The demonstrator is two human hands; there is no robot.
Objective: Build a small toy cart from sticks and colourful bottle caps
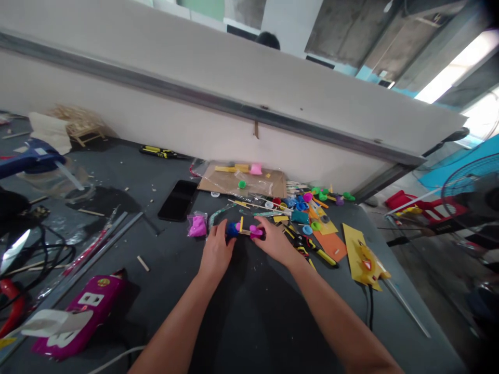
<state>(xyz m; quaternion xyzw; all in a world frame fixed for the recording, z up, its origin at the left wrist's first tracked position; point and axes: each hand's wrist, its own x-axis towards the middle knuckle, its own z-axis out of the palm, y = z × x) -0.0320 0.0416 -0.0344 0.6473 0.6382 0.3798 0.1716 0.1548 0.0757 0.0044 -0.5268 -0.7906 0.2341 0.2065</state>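
Note:
Near the middle of the table, a small clay-and-stick model (244,231) is between my two hands. It has a blue lump at its left end, pink clay, a pale stick with a yellow upright piece, and a magenta lump at its right end. The fingers of my left hand (217,249) close around the blue end. My right hand (276,243) pinches the magenta end, with the fingertips partly hidden. Left of my left hand lies a bag of pink clay (197,225). A black phone (178,200) rests farther back.
Pliers (310,243), coloured caps and clay bits lie to the right. Beyond them are a yellow glue gun (370,265) on a yellow sheet and an orange sheet (329,244). At left are a magenta power strip (83,317), long rods and cables. A white partition (156,98) borders the back.

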